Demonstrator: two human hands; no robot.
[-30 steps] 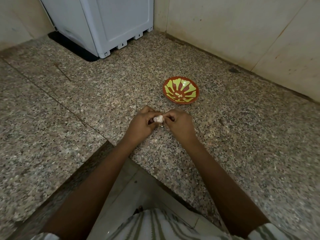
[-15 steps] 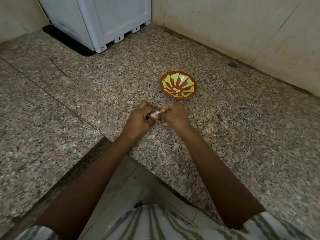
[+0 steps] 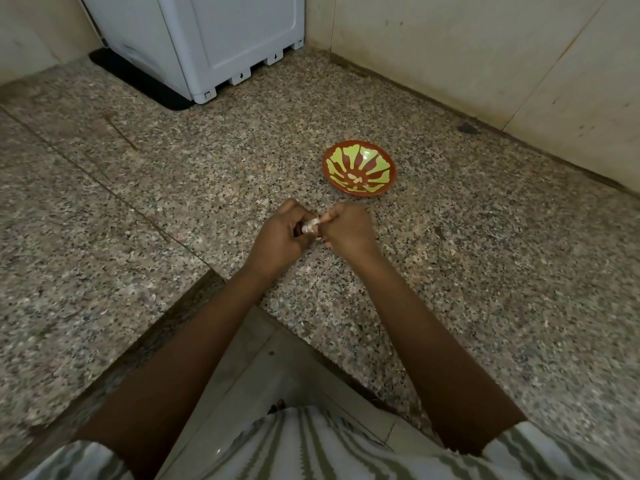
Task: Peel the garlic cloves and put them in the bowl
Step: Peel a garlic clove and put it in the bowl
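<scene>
The garlic point(image 3: 310, 225) is small and light. It is up in the air between the two hands, just over the counter point(image 3: 485, 271), near the middle of the stone top. I think it is hard inside, but its skin is thin, dry and papery, so the skin will tear and flake when it is pulled. A peeled bit can be sticky and slippy, so it may pop out if it is squeezed too hard. The best place to hold it looks like the fat middle, while the other hand picks at the skin at the tip. The left hand point(image 3: 280, 237) is curled round the garlic and holds it from 9 o'clock. The right hand point(image 3: 346, 230) comes in from 3 o'clock, and its curled fingers pinch the pale bit that sticks out on top. I cannot tell if that bit is loose skin or a clove. Both hands show their backs and are close together, almost touching. Both arms reach out from the body toward 12 o'clock. The bowl point(image 3: 327, 164) sits on the counter at 1 o'clock from the hands, near but apart. A few pale cloves point(image 3: 356, 178) lie in its middle, so I think the job is partway done.
</scene>
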